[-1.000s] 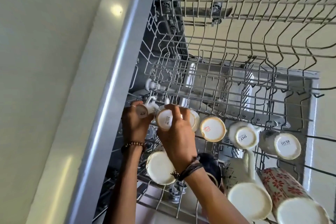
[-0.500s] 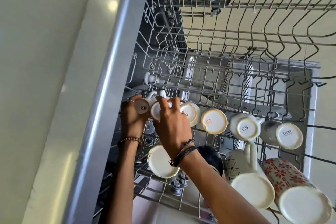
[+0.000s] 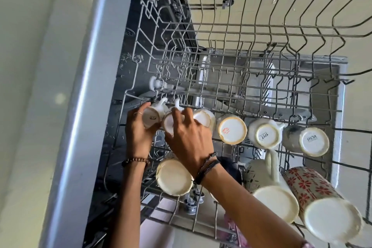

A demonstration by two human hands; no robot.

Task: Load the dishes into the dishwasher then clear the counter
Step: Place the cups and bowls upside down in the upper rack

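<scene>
The grey wire upper rack [image 3: 251, 26] of the dishwasher is pulled out below me. A row of white cups lies upside down across its middle. My left hand [image 3: 138, 135] grips the leftmost small white cup [image 3: 154, 118], its base stamp facing me. My right hand [image 3: 191, 139] grips the second white cup [image 3: 168, 125] beside it, fingers curled over its base. The two cups touch each other. To their right lie a third white cup [image 3: 203, 118], a cup with a red stamp [image 3: 231, 130] and two more stamped cups [image 3: 265, 135] [image 3: 314, 141].
Nearer me sit a cream mug [image 3: 174, 177], a tall cream mug with a handle [image 3: 273, 199] and a red-flowered mug [image 3: 322, 203]. A pale counter edge [image 3: 80, 106] runs down the left. The far half of the rack holds bare tines.
Both hands and their two cups have shifted slightly left and away from me along the row. The view has tilted, so the rack sits lower in frame.
</scene>
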